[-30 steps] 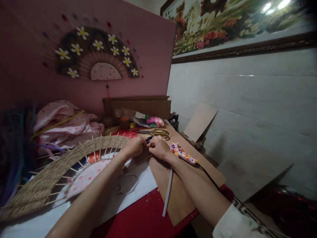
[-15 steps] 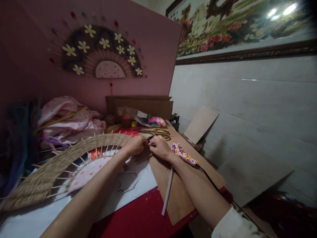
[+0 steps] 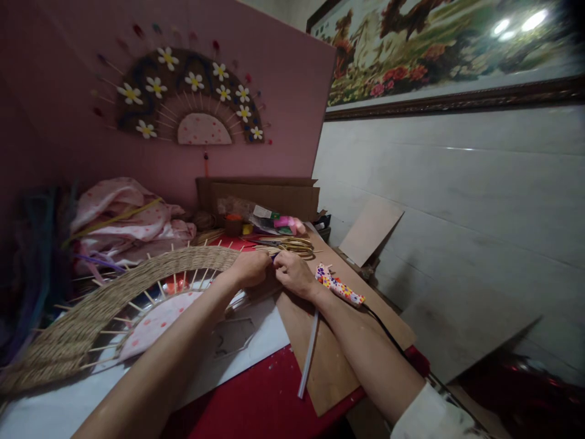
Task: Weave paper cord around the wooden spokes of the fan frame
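My left hand [image 3: 252, 269] is closed at the right end of the large woven fan frame [image 3: 103, 311], which has wooden sticks poking out of its curved band. Close beside it, my right hand [image 3: 295, 274] is closed too, its fingertips almost meeting those of the left. Between them shows a tiny dark blue-purple bit; what it belongs to is hidden by the fingers. Just beyond the hands lie gold-handled scissors [image 3: 297, 245]. A glue gun in flowered cloth [image 3: 340, 286] sits to the right, with a clear glue stick [image 3: 309, 356] reaching toward me.
Under the fan is a white sheet [image 3: 269, 338] on a red tabletop [image 3: 256, 393], with a brown board [image 3: 331, 372] at the right. Dotted pink cloth [image 3: 123, 213] is heaped at the back left. A finished flowered fan [image 3: 194, 79] hangs on the pink panel.
The woven fan has shifted and turned slightly, its left part moving a little to the left. Both hands stay closed together in nearly the same place.
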Tool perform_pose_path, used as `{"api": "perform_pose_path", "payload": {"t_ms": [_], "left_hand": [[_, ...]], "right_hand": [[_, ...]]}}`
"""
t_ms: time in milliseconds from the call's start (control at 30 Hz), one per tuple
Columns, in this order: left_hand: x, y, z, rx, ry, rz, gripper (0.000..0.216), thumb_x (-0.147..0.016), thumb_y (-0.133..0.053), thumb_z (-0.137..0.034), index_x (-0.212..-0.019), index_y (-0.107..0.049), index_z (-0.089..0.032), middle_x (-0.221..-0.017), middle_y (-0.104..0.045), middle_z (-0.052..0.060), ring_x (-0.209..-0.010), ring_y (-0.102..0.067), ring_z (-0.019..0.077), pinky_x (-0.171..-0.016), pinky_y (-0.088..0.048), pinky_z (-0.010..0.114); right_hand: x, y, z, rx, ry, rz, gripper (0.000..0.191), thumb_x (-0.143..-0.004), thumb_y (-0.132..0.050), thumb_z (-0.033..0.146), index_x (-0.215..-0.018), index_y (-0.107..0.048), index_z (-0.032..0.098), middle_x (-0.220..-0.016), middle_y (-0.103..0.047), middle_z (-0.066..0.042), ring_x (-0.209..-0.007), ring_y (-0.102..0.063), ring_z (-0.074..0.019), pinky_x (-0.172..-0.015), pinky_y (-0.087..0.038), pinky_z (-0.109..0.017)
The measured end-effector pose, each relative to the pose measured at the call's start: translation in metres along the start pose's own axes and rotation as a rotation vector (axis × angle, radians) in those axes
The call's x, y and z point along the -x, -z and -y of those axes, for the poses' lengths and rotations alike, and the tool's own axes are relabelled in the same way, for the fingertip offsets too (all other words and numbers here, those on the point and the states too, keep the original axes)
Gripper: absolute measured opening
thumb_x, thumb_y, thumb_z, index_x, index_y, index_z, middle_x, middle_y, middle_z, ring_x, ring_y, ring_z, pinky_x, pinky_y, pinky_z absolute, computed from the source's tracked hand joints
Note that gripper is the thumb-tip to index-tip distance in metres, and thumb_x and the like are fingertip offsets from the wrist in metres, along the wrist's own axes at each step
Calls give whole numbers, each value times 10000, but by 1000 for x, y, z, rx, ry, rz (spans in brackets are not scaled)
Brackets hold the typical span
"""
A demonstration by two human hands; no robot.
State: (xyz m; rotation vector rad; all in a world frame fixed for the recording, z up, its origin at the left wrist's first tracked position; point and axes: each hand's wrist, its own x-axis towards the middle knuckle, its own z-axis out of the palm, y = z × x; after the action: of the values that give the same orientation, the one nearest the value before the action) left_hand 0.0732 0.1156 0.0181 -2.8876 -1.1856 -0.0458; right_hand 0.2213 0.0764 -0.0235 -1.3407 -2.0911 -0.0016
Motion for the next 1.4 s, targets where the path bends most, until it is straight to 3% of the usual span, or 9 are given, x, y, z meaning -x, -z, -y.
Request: {"api": "perform_pose_path", "payload": {"t_ms": [233, 400, 567, 800, 1100, 1400], "left_hand": [[2, 6, -6, -41, -4, 12, 248, -699, -432, -109, -801, -657, -123, -841, -667, 180, -827, -622, 289, -708, -444, 358], [1, 7, 0, 11, -23, 27, 243, -710, -442, -114, -812, -659, -151, -834, -676, 137, -767, -626, 233, -644, -434, 289], [-1, 13, 13, 145, -69, 37, 269, -682, -476, -116, -831, -682, -202, -845, -691, 55, -757, -607, 170, -623, -403, 227], [3, 28, 13, 241, 57, -33, 249, -647, -503, -142, -790, -695, -206, -746, -676, 23, -680, -582, 148, -524, -343, 212], [7, 37, 2, 189, 113, -29, 206, -623, -495, -121, -687, -677, -193, -636, -628, 19, -606, -546, 138, -499, -318, 216], [6, 38, 2, 191, 110, 0, 202, -619, -484, -154, -688, -668, -196, -679, -643, 30, -633, -558, 158, -502, -320, 228]], "right_hand": [[1, 3, 4, 31, 105, -29, 146, -702, -438, 73, -734, -531, 181, -811, -537, -37, -823, -473, -168, -755, -367, -279], [2, 4, 4, 34, 111, -44, 147, -734, -443, 80, -766, -538, 188, -869, -548, -44, -871, -471, -177, -798, -368, -296], [2, 9, 11, -58, 92, -159, 101, -760, -488, 122, -780, -562, 187, -913, -548, -48, -890, -484, -175, -831, -375, -317], [3, 13, 18, -133, 97, -248, 143, -718, -500, 82, -770, -581, 188, -925, -545, -51, -928, -488, -178, -836, -385, -318], [3, 16, 22, -126, 101, -231, 160, -706, -485, 85, -771, -588, 189, -937, -546, -53, -934, -484, -180, -847, -386, -326], [4, 22, 22, -117, 145, -194, 161, -709, -481, 90, -774, -588, 192, -957, -544, -53, -950, -477, -190, -858, -379, -332]]}}
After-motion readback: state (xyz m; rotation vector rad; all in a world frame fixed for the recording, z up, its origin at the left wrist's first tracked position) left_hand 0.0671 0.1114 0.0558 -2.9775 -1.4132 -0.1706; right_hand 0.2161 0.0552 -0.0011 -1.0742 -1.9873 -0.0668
